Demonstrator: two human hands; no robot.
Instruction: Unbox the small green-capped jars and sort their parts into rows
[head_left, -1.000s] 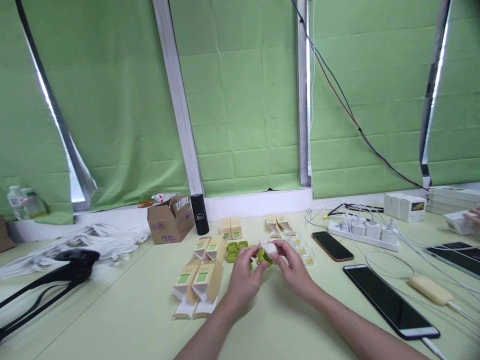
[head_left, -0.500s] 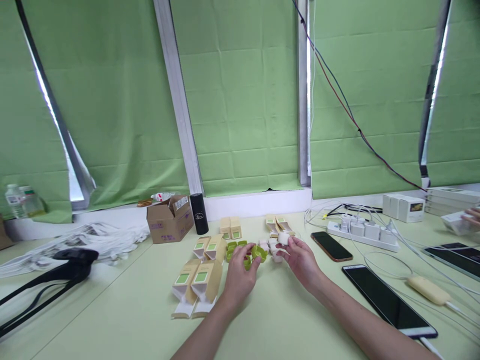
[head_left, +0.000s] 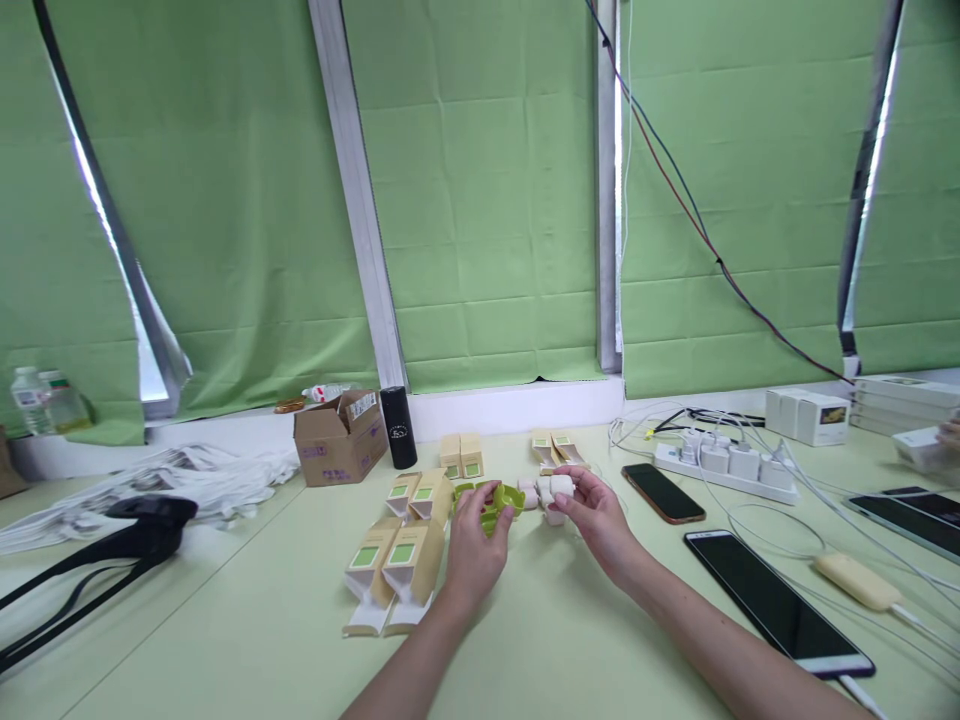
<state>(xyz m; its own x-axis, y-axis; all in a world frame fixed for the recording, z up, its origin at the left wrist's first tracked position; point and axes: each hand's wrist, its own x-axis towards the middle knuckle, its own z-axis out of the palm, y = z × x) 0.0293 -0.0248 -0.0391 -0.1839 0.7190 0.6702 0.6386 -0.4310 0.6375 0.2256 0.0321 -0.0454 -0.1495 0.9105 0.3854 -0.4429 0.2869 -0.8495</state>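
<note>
My left hand (head_left: 478, 545) is closed on a small green plastic cover (head_left: 512, 498), with its thumb and fingers round the edge. Other green covers (head_left: 463, 493) lie partly hidden behind that hand. Between the thumb and fingers of my right hand (head_left: 600, 525) is a white charger plug (head_left: 562, 485), held just right of the green cover and apart from it. Several pale pink-and-white plugs (head_left: 529, 492) rest on the table behind it. Left of my left hand stand small kraft boxes (head_left: 414, 565) with green labels and white flaps folded out.
Farther back are more kraft boxes (head_left: 461, 455), a black cylinder (head_left: 398, 428) and an open carton (head_left: 340, 440). To the right lie two phones (head_left: 664, 492), a loaded power strip (head_left: 727, 472), a cream power bank (head_left: 856, 579) and loose cables. Another person's hand (head_left: 949, 436) shows at the right edge.
My right hand has brought the white plug slightly down and left and turned it. My left hand has shifted a little left with the green cover.
</note>
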